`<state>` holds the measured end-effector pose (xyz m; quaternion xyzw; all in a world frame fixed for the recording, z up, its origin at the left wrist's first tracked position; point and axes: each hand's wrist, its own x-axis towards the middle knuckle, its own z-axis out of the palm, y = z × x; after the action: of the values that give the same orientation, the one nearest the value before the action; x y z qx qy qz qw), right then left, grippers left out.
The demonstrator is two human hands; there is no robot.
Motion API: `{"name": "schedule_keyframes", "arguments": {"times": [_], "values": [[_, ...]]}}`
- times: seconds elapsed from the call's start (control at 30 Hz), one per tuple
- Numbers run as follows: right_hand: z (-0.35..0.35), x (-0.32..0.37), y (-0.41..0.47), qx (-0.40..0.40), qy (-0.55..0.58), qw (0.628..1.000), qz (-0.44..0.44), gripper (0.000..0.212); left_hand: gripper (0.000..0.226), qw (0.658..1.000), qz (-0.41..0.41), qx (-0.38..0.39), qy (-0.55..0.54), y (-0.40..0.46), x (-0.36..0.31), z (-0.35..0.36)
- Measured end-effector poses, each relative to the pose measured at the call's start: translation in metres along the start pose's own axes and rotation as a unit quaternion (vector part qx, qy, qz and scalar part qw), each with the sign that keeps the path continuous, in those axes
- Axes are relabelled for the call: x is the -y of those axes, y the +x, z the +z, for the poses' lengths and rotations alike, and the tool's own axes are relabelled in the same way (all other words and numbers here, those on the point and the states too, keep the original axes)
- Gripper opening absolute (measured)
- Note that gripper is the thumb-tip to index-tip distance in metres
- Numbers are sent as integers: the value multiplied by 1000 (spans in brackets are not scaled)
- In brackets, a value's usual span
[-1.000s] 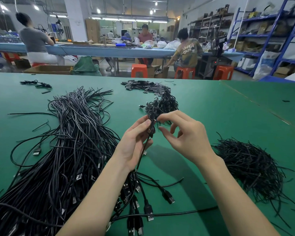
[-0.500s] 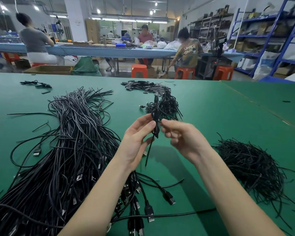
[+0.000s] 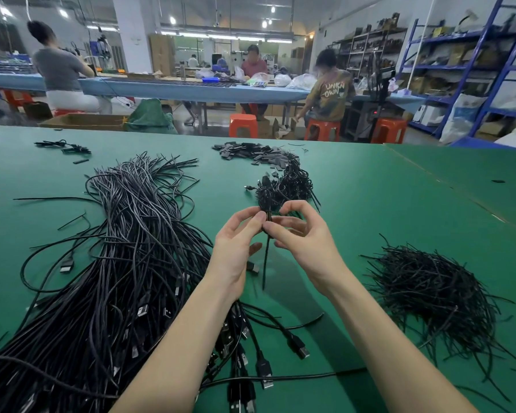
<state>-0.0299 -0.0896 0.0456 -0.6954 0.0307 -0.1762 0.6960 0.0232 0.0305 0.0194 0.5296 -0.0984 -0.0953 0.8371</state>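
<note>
- The coil is being held by fingertip pressure alone. If either pinch is slackening while the tie is being tightened, the loops are likely to spring open, or the coil to drop.
- The tie's free tail is hanging straight down below the coil, towards the person and away from the pile. A hasty twist could be dragging it into the cables lying left of the pile.
- The coil is hovering just in front of the pile, on the person's side. Drifting forward, it could be snagging on strands sticking out of the pile.
- The left hand is pinching the coil's left side between its thumb and curled fingertips.
- The right hand is pinching the coil's right side, its index finger arching over the top. Whether it is gripping the tie as well I cannot tell.
- The coil is sitting squarely between the two sets of fingertips, above the table, with only a narrow dark strip showing.
- The spare ties are lying right of the pile and nearer the person, well apart from both hands.
</note>
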Motion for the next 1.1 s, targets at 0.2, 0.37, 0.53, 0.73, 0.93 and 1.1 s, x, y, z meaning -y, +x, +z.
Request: {"name": "schedule_keyframes", "arguments": {"times": [0.2, 0.37, 0.53, 0.73, 0.93, 1.1], "values": [[-9, -6, 21, -31, -82, 996, 16, 22, 13, 996, -25, -31, 75, 2, 6, -2], [-22, -3, 91, -72, -228, 971, -11, 25, 7, 988, -117, -97, 2, 11, 4, -8], [-32, -2, 163, -112, -368, 923, -23, 14, 4, 985, -134, -106, -23, 13, 5, -10], [-29, -22, 197, -97, -444, 891, -1, 8, 4, 985, -134, -109, -28, 14, 7, -11], [-25, -28, 194, -47, -484, 873, 29, 37, 3, 984, -138, -111, -24, 16, 7, -11], [-34, -11, 184, -42, -490, 871, -3, 35, 4, 984, -138, -110, -20, 13, 5, -9]]}}
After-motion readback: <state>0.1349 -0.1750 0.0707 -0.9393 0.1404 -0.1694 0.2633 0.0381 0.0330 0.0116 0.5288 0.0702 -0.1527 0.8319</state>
